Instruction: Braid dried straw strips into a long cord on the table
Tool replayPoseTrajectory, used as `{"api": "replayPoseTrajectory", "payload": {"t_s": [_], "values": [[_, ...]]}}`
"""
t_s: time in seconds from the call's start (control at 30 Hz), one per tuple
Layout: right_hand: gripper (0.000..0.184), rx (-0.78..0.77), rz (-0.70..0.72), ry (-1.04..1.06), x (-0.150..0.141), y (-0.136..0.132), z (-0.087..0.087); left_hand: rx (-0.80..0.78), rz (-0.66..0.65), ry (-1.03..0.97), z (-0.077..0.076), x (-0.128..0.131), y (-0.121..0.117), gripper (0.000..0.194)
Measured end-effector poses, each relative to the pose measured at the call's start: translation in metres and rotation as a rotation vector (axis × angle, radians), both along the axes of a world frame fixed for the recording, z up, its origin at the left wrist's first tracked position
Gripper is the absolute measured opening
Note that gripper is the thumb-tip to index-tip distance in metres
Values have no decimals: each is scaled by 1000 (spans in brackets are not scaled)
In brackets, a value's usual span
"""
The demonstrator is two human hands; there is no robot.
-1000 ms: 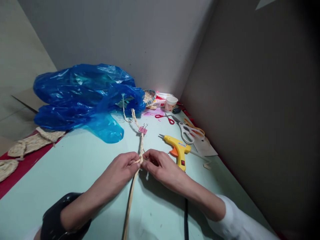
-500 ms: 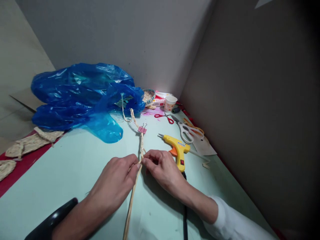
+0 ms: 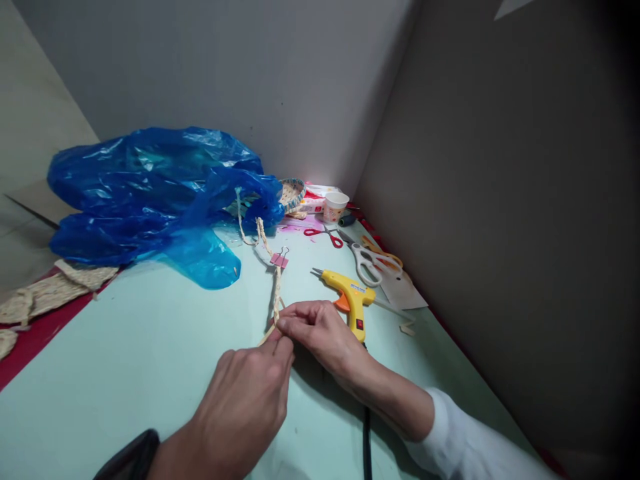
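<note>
A thin, pale straw-coloured braid [image 3: 277, 293] runs down the table toward me, with a pink binder clip [image 3: 280, 259] fastened on it farther up. My right hand [image 3: 323, 337] pinches the braid's near end between thumb and fingers. Just below and to the left, my left hand [image 3: 250, 393] is closed on loose strands [image 3: 267, 335] of the same fibre; its fingertips are partly hidden by the back of the hand. The two hands almost touch. A yellow hot glue gun [image 3: 356, 297] with an orange trigger lies right of my right hand.
A big blue plastic bag [image 3: 150, 193] fills the back left. Behind are a woven basket [image 3: 292, 195], a paper cup [image 3: 335, 207] and red-handled scissors [image 3: 334, 239]. White-handled scissors [image 3: 369, 263] lie at the right edge. Woven pieces [image 3: 37, 300] lie at the left edge.
My left hand has turned over and moved down and toward the right, under my right hand. The long strands that hung toward me are now mostly hidden. My right hand keeps its pinch.
</note>
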State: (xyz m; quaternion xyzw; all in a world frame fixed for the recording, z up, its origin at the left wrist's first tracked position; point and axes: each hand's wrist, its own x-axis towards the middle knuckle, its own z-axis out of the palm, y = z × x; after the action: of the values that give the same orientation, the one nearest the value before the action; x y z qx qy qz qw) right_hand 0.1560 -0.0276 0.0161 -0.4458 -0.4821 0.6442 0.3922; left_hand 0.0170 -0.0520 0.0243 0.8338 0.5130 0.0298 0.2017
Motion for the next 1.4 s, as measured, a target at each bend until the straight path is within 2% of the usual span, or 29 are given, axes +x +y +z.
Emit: {"api": "replayPoseTrajectory", "payload": {"t_s": [0.07,0.13,0.2,0.27,0.37,0.43,0.5,0.57,0.63,0.7,0.83,1.0,1.1,1.27,1.33,1.4], "values": [[12,-11,-28,-8,-1,-1,2,76,60,-80,6,-7,7,26],[13,6,-42,-42,-1,-2,3,162,195,-161,10,-14,16,33],[17,31,-34,-62,-1,-4,3,130,295,-304,10,-19,27,32],[20,49,-13,-32,-2,-4,2,-126,270,-530,6,-21,34,24],[17,54,-3,-27,-1,-4,-2,-639,265,-834,-3,-18,37,22],[17,68,-6,-117,1,-2,-3,-785,345,-924,-6,-14,35,23],[19,138,18,-263,4,-2,-3,-777,380,-950,-8,-13,33,22],[22,270,42,-473,6,-2,1,-717,338,-952,-9,-13,32,19],[24,396,44,-706,6,-4,6,-614,287,-912,-10,-16,34,19],[25,456,44,-887,6,-7,10,-490,273,-822,-11,-18,35,19],[28,556,47,-1072,3,-14,9,-370,301,-655,-10,-18,33,25],[22,712,79,-1194,-5,-24,1,-361,329,-737,-12,-17,31,22],[16,823,126,-1223,-10,-31,-3,-477,373,-785,-13,-18,30,25],[21,1063,248,-1171,-12,-37,-8,-595,360,-905,-16,-19,31,29],[16,1060,257,-1075,-11,-37,-5,-608,375,-927,-15,-18,31,26],[15,946,155,-963,-8,-33,1,-629,400,-967,-13,-18,30,24]]}}
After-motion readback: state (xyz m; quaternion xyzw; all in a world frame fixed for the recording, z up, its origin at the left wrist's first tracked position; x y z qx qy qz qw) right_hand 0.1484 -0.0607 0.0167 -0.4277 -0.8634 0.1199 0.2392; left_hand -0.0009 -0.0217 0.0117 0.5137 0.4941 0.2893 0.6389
